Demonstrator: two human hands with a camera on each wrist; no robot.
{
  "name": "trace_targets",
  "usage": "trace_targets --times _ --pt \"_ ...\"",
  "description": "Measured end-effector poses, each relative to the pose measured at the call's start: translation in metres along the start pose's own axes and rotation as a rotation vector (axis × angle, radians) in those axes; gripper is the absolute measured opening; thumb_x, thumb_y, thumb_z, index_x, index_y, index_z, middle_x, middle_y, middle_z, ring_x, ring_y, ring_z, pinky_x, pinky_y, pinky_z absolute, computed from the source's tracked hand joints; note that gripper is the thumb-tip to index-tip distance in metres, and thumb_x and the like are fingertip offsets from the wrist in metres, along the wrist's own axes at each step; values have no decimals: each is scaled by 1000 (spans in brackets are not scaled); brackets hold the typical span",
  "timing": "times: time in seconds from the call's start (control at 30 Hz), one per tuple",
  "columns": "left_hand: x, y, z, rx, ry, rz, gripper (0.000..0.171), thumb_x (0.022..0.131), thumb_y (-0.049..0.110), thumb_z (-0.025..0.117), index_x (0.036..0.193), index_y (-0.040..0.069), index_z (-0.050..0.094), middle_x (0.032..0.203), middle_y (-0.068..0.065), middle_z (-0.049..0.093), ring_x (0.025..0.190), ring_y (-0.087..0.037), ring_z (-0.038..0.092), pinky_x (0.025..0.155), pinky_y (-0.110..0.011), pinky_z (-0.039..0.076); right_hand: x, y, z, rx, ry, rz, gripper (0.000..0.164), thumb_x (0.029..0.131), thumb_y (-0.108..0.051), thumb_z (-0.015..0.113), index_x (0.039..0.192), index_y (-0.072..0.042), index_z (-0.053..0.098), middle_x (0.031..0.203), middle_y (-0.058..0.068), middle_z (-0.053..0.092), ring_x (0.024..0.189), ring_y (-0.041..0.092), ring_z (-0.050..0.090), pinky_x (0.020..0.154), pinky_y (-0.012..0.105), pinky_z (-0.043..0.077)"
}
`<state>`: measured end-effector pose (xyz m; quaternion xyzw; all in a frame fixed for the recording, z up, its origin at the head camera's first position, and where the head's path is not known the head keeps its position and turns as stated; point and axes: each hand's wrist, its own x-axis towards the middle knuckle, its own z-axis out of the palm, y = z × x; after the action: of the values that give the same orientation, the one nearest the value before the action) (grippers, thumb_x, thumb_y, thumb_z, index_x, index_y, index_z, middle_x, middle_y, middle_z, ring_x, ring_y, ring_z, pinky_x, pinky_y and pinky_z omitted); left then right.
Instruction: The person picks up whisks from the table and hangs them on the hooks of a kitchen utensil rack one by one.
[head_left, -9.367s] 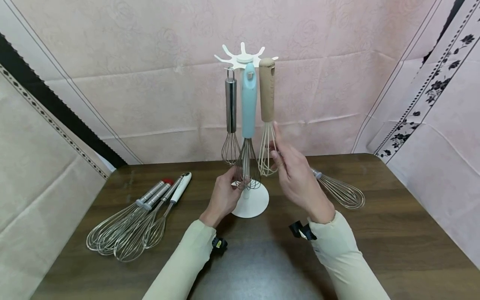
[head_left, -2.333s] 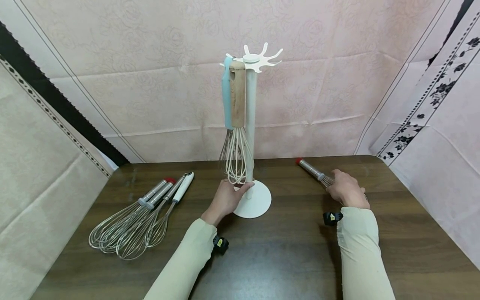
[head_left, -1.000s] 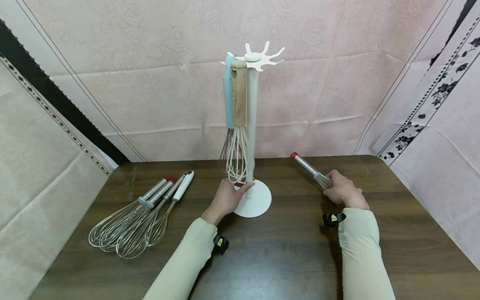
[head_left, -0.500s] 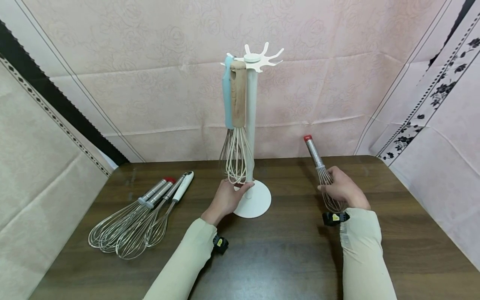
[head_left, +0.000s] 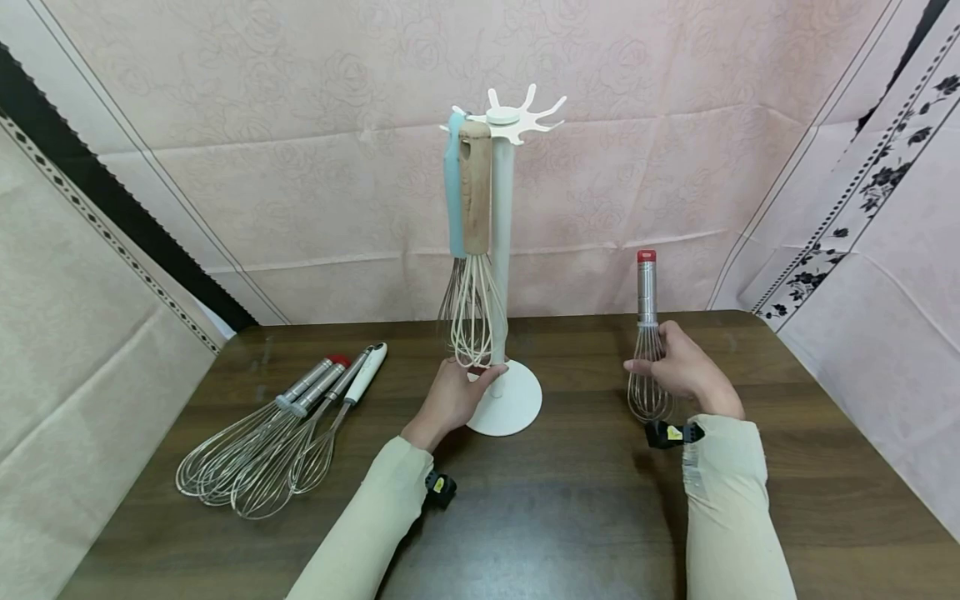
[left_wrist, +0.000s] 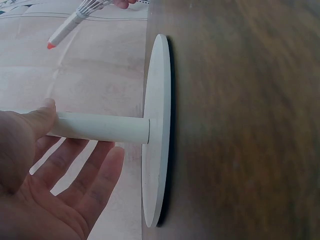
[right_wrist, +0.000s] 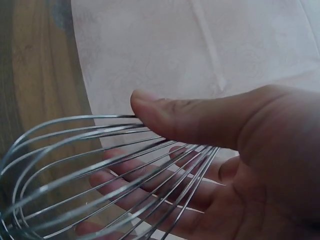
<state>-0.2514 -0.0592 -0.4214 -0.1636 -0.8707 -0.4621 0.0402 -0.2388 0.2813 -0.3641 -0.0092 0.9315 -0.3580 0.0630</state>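
Observation:
In the head view my right hand (head_left: pixel 686 372) grips a steel whisk (head_left: pixel 647 287) by its wire loops. The whisk stands nearly upright, its red-tipped handle pointing up. The right wrist view shows the thumb lying across the wires (right_wrist: pixel 75 172), the other fingers behind them. My left hand (head_left: pixel 448 403) holds the white pole of a whisk stand (head_left: pixel 504 217) low down; in the left wrist view thumb and fingers lie around the pole (left_wrist: pixel 107 127), above its round base (left_wrist: pixel 159 90). A wooden-handled whisk (head_left: pixel 476 187) and a blue-handled whisk (head_left: pixel 454 187) hang on the stand's left side.
Several whisks (head_left: pixel 258 450) lie bunched on the brown wooden table (head_left: pixel 570 517) at the left, one with a white handle (head_left: pixel 367 372). Pale patterned cloth (head_left: pixel 337 192) hangs behind the table and at both sides. The stand's other hooks (head_left: pixel 551 110) point right.
My right hand left the wooden-handled whisk, took the red-tipped whisk off the table and tilted it upright. The stand turned, bringing its hung whisks to the left. My left hand stayed low at the stand.

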Motion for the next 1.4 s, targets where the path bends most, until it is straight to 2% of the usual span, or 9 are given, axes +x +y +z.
trace_targets --times 0.2,0.33,0.73,1.27,1.4 --pt "0 0 0 1 1 4 25 101 33 65 118 16 71 113 -5 72 106 -25 67 93 -45 54 -2 -7 1 24 -1 -11 67 96 -37 72 134 4 35 119 21 63 112 36 58 93 51 48" --pt "0 0 0 6 5 10 22 101 33 65 117 18 70 113 -4 72 105 -24 67 93 -44 54 -3 -12 1 19 11 -25 71 94 -40 73 136 3 34 119 20 63 116 36 57 99 54 47" --pt "0 -1 0 7 6 13 24 101 33 65 117 17 71 113 -5 73 105 -24 68 93 -45 54 -7 -24 -2 51 -9 -73 77 90 -42 77 136 0 31 111 16 62 109 32 60 94 45 48" --pt "0 -1 1 3 2 9 24 101 33 65 118 19 72 113 -2 73 103 -20 67 93 -43 54 -17 -46 -4 23 41 -115 81 86 -52 79 135 -5 34 108 14 62 105 30 61 93 44 49" --pt "0 -1 1 1 2 8 24 100 33 65 119 19 72 114 -2 73 103 -19 67 93 -43 54 -21 -52 -5 32 63 -127 83 85 -53 79 137 -7 34 112 16 65 108 31 61 94 45 48"
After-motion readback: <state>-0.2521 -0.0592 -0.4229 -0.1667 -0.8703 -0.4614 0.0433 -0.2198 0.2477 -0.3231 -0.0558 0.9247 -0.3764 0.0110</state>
